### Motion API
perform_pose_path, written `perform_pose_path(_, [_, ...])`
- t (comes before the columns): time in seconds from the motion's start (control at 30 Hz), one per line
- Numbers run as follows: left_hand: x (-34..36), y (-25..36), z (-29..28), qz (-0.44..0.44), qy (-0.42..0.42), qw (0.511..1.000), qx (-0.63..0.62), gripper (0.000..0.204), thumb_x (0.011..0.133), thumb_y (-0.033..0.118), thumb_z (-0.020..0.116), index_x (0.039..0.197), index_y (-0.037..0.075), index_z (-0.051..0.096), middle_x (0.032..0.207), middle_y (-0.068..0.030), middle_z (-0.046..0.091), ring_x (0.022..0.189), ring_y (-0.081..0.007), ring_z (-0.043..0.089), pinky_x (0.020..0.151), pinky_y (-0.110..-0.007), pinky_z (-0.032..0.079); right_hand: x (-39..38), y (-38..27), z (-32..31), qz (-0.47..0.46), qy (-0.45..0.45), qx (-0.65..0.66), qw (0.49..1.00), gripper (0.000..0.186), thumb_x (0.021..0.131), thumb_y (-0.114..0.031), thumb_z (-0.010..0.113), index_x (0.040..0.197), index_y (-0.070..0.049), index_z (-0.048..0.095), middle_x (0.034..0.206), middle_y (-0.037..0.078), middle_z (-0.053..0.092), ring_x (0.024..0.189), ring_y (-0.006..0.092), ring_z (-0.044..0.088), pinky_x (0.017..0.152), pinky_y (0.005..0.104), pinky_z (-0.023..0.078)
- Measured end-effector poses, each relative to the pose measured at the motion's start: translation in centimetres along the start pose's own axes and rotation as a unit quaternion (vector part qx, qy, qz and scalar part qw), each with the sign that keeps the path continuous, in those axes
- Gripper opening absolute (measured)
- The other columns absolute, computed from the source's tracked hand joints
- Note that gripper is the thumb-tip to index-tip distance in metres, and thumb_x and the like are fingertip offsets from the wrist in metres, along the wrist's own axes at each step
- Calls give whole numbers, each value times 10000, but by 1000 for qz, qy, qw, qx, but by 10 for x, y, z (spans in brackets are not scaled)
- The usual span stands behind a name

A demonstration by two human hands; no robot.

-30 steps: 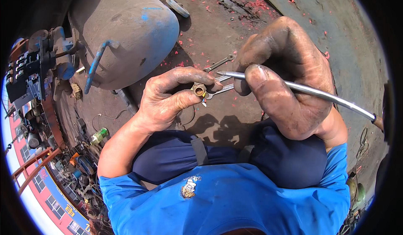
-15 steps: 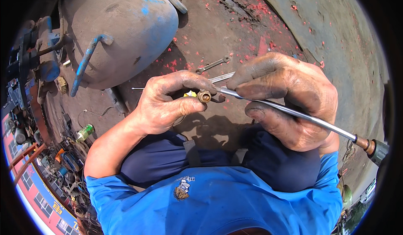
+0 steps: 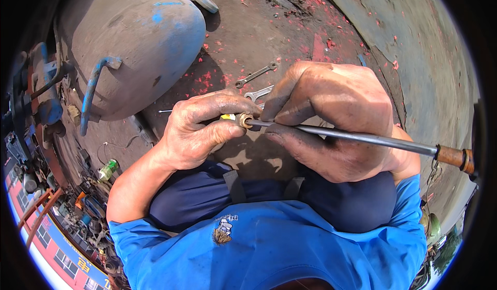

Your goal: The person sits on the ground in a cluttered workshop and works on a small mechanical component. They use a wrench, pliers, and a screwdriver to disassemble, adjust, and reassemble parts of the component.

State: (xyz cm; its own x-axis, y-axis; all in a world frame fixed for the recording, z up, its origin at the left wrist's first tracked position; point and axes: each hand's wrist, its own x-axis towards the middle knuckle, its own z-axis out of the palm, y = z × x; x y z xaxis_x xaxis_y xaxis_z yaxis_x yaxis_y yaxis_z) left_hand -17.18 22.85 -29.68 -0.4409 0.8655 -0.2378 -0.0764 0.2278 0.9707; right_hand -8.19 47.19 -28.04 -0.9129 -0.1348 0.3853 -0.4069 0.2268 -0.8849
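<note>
Both hands are pretty grimy here. The left hand [image 3: 199, 129] is curled shut around a small brass fitting [image 3: 243, 120], pinching it between thumb and index finger so just the ring end pokes out toward the other hand. The right hand [image 3: 331, 121] is closed around a long metal rod [image 3: 357, 137], fingers wrapped over the top and thumb under it, with the rod's tip sitting right at the mouth of the fitting, touching it or maybe just inside, can't tell exactly. The rod runs out past the right wrist to a brownish wooden handle [image 3: 455, 158] well off to that side. On the ground just beyond the knuckles of both hands there are two wrenches [image 3: 256, 75], one partly hidden behind the right fingers. Further out past the left hand is a big grey tank [image 3: 129, 41] with blue paint patches and a blue pipe handle. Red flakes [image 3: 212, 77] are scattered over the dirt between the tank and the hands. Closer in, below the hands, are dark trousers and a blue shirt [image 3: 269, 248].
</note>
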Motion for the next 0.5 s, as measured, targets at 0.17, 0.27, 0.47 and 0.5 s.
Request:
perform_pose_path(0.17, [-2,10,4,-30,8,999,21,329,926,204,739,1169,-14,698,1061,-135,725,930,-203,698,806,-324,540,1,1,-1,15,1,-10,1000,211,721,-41,793,733,-24,584,770,133,680,621,280,650,533,348,484])
perform_pose_path(0.27, [-5,15,4,-25,-1,999,25,313,929,191,733,1148,-29,692,1039,-146,720,876,-214,695,759,-336,538,-1,6,2,24,5,31,999,214,745,-42,778,728,-37,566,756,126,671,594,263,629,519,340,458])
perform_pose_path(0.47, [-4,24,10,44,27,996,72,282,896,136,761,1105,-42,698,972,-126,714,792,-184,664,693,-319,523,-3,9,2,3,-27,44,999,200,807,-33,772,782,-13,574,766,142,677,633,212,640,547,327,477])
perform_pose_path(0.5, [-4,26,11,42,61,994,75,276,883,125,773,1094,-38,702,953,-115,711,783,-170,655,684,-309,516,-3,11,6,20,7,64,998,168,810,-44,775,806,-15,610,762,125,679,628,207,644,547,322,482])
